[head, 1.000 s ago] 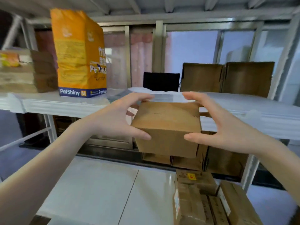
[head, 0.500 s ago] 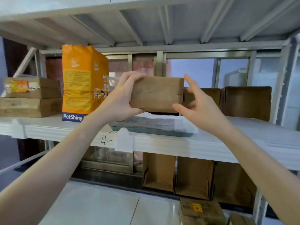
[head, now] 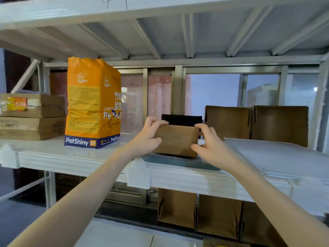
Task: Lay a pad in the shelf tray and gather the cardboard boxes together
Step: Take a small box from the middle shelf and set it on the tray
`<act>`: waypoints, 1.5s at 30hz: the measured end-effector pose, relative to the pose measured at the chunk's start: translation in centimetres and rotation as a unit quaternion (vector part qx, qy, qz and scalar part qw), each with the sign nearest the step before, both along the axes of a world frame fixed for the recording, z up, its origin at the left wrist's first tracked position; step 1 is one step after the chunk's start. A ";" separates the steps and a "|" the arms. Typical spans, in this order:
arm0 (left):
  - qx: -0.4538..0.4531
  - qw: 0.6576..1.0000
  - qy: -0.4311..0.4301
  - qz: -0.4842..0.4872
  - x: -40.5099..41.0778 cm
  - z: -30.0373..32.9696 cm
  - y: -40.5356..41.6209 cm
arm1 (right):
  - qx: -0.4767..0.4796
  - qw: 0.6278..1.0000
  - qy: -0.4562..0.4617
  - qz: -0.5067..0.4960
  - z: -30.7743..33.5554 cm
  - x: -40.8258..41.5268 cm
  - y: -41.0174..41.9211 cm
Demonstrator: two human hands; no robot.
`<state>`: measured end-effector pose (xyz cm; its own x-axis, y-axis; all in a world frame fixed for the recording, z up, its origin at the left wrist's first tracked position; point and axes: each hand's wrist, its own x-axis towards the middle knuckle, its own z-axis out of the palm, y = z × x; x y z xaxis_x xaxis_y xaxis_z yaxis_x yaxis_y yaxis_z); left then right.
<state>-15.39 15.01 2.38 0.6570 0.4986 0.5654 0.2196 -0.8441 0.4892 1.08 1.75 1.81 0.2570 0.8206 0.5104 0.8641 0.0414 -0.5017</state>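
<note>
A small brown cardboard box [head: 176, 139] rests in the grey shelf tray [head: 199, 164] at the middle of the white shelf. My left hand [head: 148, 136] grips its left side and my right hand [head: 207, 141] grips its right side. A pale pad [head: 202, 142] shows only as a sliver at the box's right edge. Two open cardboard boxes [head: 227, 122] [head: 279, 124] stand side by side at the back right. Behind the held box a black panel [head: 181, 119] stands upright.
An orange PetShiny pad bag [head: 92, 104] stands left of the tray. Two flat cardboard boxes [head: 32, 116] are stacked at the far left. The upper shelf's underside [head: 160, 38] hangs close overhead. More open boxes [head: 178, 207] stand under the shelf.
Both hands carried the small box from below shelf level up over the shelf edge, then lowered it onto the tray. The camera view rose with them.
</note>
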 end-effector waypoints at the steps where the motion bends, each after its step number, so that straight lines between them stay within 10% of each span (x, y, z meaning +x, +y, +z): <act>1: 0.004 1.000 0.000 0.000 0.0 -0.3 0.2 | -0.001 1.000 -0.005 0.000 -0.2 0.1 0.1; 27: 0.120 0.991 0.044 0.039 -2.8 -2.0 -2.3 | 0.013 0.994 -0.104 -0.038 -0.7 -0.4 -4.6; 45: 0.065 0.992 0.037 -0.103 -3.1 -5.1 -8.7 | 0.034 0.991 -0.086 -0.094 -3.6 -3.8 -10.5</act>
